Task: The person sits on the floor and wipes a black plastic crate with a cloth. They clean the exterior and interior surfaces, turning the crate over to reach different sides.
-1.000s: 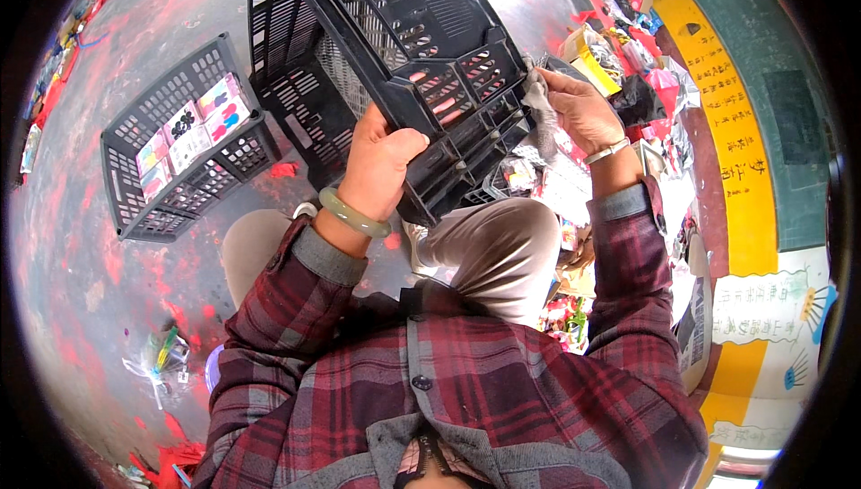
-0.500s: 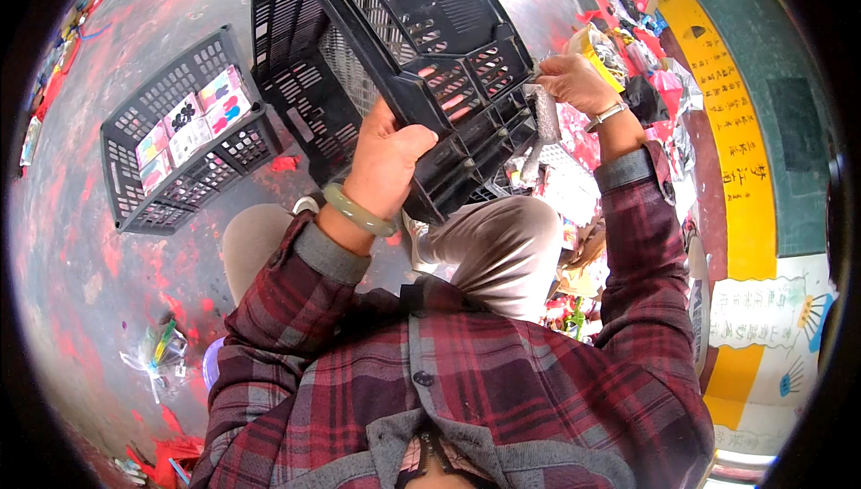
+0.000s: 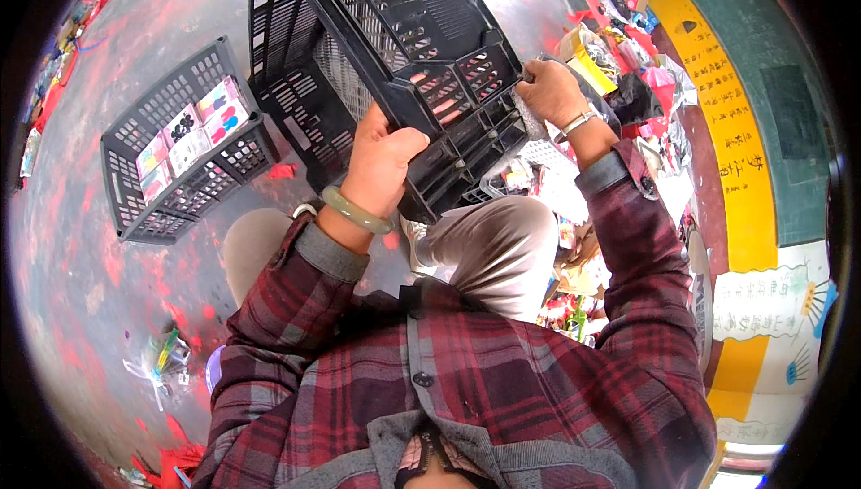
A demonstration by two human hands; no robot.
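Note:
A large black plastic crate (image 3: 421,4) with slotted walls is tilted up in front of me, over my knees. My left hand (image 3: 384,161), a pale bangle on its wrist, grips the crate's near edge with the thumb on top. My right hand (image 3: 552,94) is closed at the crate's right side, its fingers bent round a grey textured cloth (image 3: 531,121). The cloth lies against the crate's wall; part of it is hidden behind the fingers.
A second black crate (image 3: 143,215) stands on the floor at the left, with several printed packets (image 3: 188,152) in it. Mixed goods and bags (image 3: 641,99) crowd the floor at the right, along a wall with a green board (image 3: 798,193). A small clear bag (image 3: 166,359) lies at lower left.
My right hand has moved slightly left and in against the crate's side. The cloth, which hung down from it, is now pressed to the crate. My left hand keeps its grip.

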